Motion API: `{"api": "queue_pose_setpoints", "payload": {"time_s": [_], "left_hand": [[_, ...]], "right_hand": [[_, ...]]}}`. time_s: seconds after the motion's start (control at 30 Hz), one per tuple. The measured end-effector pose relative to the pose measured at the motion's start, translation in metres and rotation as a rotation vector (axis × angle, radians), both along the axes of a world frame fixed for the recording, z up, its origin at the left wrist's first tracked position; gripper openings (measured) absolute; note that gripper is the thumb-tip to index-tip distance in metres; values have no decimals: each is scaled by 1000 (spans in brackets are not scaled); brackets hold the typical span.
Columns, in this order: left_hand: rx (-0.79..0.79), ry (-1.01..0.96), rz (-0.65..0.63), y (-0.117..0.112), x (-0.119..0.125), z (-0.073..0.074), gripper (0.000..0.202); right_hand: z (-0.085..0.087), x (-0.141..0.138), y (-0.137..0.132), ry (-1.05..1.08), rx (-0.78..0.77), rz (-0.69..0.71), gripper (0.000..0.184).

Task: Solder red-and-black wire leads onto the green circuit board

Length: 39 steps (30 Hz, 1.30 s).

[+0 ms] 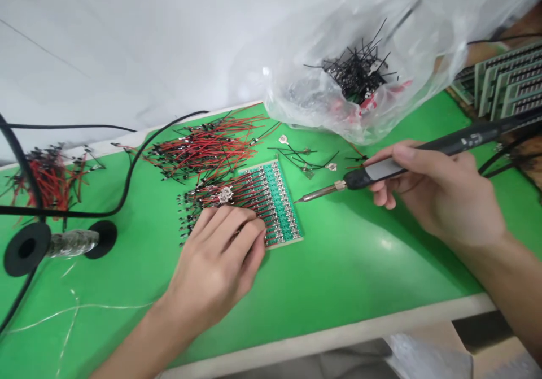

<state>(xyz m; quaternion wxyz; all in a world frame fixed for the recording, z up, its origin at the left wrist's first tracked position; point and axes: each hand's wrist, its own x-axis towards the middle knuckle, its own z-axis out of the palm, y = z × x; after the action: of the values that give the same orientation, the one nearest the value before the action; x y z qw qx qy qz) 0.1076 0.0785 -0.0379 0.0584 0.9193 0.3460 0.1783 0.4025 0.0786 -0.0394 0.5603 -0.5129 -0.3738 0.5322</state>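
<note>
Nearest the camera, the right forearm (508,294) and left forearm (139,345) reach in over a green work mat (339,271). The right hand (449,198) is closed around a black soldering iron (423,153), held like a pen, its metal tip (317,194) pointing toward a green circuit board (282,212) and stopping just beside it without touching. The board lies flat on the mat, directly ahead of the left hand (215,260), whose fingers (228,226) rest on red and black wires (228,195) fanned across it; whether they pinch anything cannot be told. Small wired metal tabs (300,156) lie beyond the board. Further up sit a heap of red-and-black wires (203,147) and a clear plastic bag (359,85) of black wires. A solder spool (27,249) and another wire heap (51,178) lie left, with stacked green boards (503,79) at upper right.
</note>
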Motion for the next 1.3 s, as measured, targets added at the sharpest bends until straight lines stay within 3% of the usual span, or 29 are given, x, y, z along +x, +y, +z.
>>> {"api": "queue_pose_setpoints", "payload": {"time_s": [0.13,0.23,0.27,0.4,0.57,0.8,1.07,1.17,1.3], "left_hand": [[-104,-16,-30,16,1,25,6],[25,-35,6,46,14,38,11],[53,-31,0,58,20,39,13],[-26,86,-225,105,48,28,14],[-66,263,-308,131,71,13,9],[1,350,-333,122,72,17,20],[28,227,-243,96,36,53,19],[-86,59,-144,88,21,55,13],[-439,-360,-24,67,5,41,19]], "right_hand": [[0,2,0,16,-6,27,17],[1,2,-2,27,-9,57,15],[1,2,-4,25,-12,83,15],[2,3,-9,10,-28,233,17],[2,5,-11,14,-11,335,18],[2,6,-11,19,-6,363,20],[-1,3,-11,-2,-33,330,18],[-2,2,-10,-1,-36,306,18],[-3,-1,-8,18,-49,271,19]]}}
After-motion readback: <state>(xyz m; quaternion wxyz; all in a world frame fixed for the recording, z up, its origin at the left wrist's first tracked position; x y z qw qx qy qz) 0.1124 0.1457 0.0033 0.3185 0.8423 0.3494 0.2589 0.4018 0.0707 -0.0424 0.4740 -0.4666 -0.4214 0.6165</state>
